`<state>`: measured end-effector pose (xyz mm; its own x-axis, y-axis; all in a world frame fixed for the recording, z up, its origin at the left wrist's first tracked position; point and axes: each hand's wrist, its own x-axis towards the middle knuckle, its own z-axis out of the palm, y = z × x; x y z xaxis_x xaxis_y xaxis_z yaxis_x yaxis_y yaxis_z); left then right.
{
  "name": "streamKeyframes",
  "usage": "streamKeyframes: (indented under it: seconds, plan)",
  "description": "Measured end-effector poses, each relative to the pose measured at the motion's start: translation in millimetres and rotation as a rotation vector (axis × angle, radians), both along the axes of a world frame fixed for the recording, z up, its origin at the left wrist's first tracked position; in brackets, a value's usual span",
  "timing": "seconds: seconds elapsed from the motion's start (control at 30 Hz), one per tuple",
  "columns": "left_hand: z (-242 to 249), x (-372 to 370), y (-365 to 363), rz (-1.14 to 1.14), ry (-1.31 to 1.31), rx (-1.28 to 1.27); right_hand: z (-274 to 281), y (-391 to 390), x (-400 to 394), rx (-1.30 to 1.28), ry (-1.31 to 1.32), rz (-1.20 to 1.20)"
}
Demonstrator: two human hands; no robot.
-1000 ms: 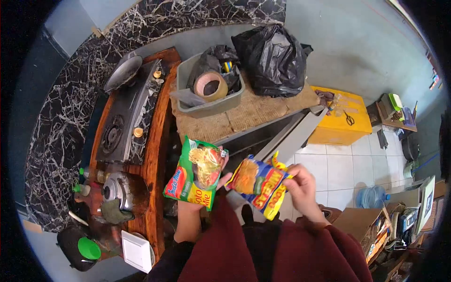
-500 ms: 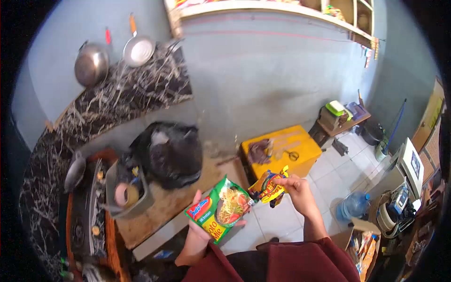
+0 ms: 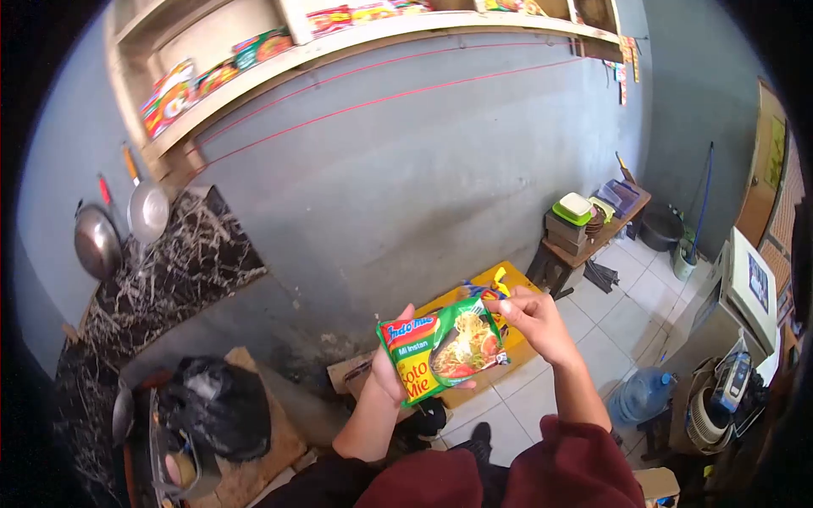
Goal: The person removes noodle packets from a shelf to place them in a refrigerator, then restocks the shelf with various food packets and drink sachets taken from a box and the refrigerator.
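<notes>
A green instant noodle packet (image 3: 445, 349) faces me, its front printed with a bowl of noodles. My left hand (image 3: 389, 372) is closed round its left side, with the fingers mostly behind it. At the packet's upper right corner is my right hand (image 3: 535, 323), its thumb and fingers pinched together. A crumpled yellow-and-blue wrapper (image 3: 500, 281) sticks up from those fingers, partly hidden behind the noodle packet. The right fingertips appear to touch the noodle packet's edge.
A wooden wall shelf (image 3: 322, 52) carries several noodle packets. Below stands a yellow box (image 3: 432, 306) by the wall. A black plastic bag (image 3: 218, 408) sits lower left, a blue water jug (image 3: 639, 396) on the tiled floor, and a small bench (image 3: 622, 220) holds containers.
The view has swung up and leftward, showing more shelf. My hands have come closer together, bringing the yellow-and-blue wrapper behind the noodle packet, which has turned flatter.
</notes>
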<state>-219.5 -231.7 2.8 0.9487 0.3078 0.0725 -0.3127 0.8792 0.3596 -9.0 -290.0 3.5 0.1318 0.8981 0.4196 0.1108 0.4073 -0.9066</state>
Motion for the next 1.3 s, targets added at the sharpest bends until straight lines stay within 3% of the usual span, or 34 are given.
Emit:
streamKeyframes:
  seconds: [0.07, 0.27, 0.33, 0.37, 0.4, 0.5, 0.57, 0.63, 0.7, 0.77, 0.8, 0.87, 0.9, 0.93, 1.0, 1.07, 1.1, 1.13, 1.2, 1.27, 1.3]
  plan:
    - [-7, 26, 32, -0.18, -0.082, -0.102, 6, 19, 18, 0.017, -0.132, 0.045]
    - [7, 109, 116, -0.331, -0.034, -0.113, 17, 85, 90, -0.286, 0.038, -0.039]
    - [18, 138, 143, -0.304, -0.025, -0.005, 15, 104, 118, -0.092, 0.07, -0.176]
    - [29, 152, 159, -0.25, 0.005, 0.113, 22, 108, 133, -0.119, 0.112, -0.239]
    - [31, 165, 172, -0.217, -0.095, 0.16, 25, 116, 148, -0.007, 0.143, -0.324]
    - [63, 212, 189, -0.036, -0.021, 0.294, 47, 140, 199, 0.133, 0.152, -0.505]
    - [79, 258, 198, 0.631, 0.263, 1.21, 73, 154, 234, 0.226, 0.005, -0.61]
    - [108, 303, 207, 0.827, 0.007, 1.197, 109, 168, 269, 0.357, -0.056, -0.614]
    - [137, 349, 228, 1.093, -0.2, 1.417, 151, 185, 309, 0.494, -0.046, -0.535]
    - [166, 377, 239, 1.259, -0.22, 1.474, 192, 195, 343, 0.607, -0.108, -0.482]
    - [194, 397, 243, 1.402, -0.277, 1.528, 213, 209, 370, 0.867, -0.335, -0.532]
    - [234, 425, 236, 1.471, -0.213, 1.452, 254, 214, 388, 0.723, -0.235, -0.344]
    - [255, 439, 243, 1.453, -0.19, 1.452, 275, 229, 401, 0.874, -0.404, -0.44]
    - [271, 457, 250, 1.431, -0.159, 1.447, 292, 237, 416, 0.816, -0.457, -0.416]
    - [309, 471, 278, 1.491, -0.133, 1.575, 333, 263, 435, 0.85, -0.618, -0.506]
    - [345, 474, 303, 1.651, -0.185, 1.859, 366, 274, 436, 0.878, -0.657, -0.558]
    - [361, 467, 308, 1.684, -0.155, 1.87, 384, 263, 442, 0.886, -0.726, -0.357]
    - [379, 458, 309, 1.672, 0.048, 1.875, 391, 269, 433, 0.91, -0.569, -0.352]
    - [405, 458, 291, 1.543, 0.335, 1.911, 412, 292, 431, 1.082, -0.629, -0.38]
    - [426, 449, 296, 1.746, 0.713, 1.923, 425, 315, 418, 1.018, -0.55, -0.46]
    - [442, 437, 308, 1.869, 0.967, 2.128, 433, 327, 410, 0.938, -0.484, -0.562]
